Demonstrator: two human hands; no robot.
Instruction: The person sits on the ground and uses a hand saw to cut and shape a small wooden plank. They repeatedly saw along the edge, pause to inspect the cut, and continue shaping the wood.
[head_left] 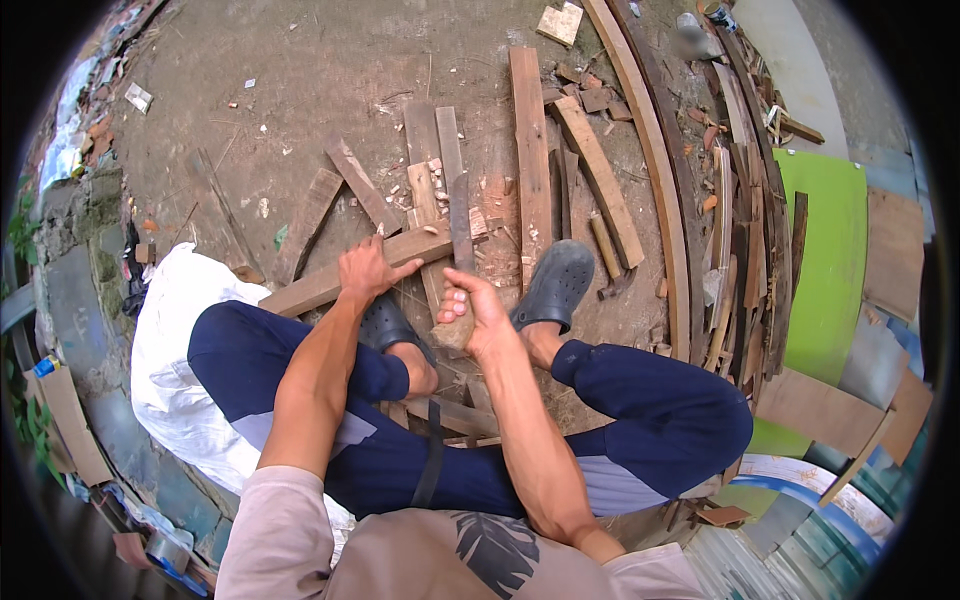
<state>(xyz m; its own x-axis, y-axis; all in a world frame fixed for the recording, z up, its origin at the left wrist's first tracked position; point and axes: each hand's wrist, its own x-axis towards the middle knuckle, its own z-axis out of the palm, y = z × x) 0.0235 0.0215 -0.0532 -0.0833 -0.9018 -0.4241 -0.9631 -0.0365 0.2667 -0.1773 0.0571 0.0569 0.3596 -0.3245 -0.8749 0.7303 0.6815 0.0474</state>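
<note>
A long brown wooden beam (318,283) with squared edges is lying aslant, its farther end pointing to the right. A long knife (461,228) is being held with its dark, narrow blade (461,200) pointing away and its pale, thick handle (453,334) nearer. The blade is passing just beside the beam's right end.

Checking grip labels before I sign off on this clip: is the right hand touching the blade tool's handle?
Touching. The head view shows the right hand with fingers curled around the handle, its butt showing below them.
</note>
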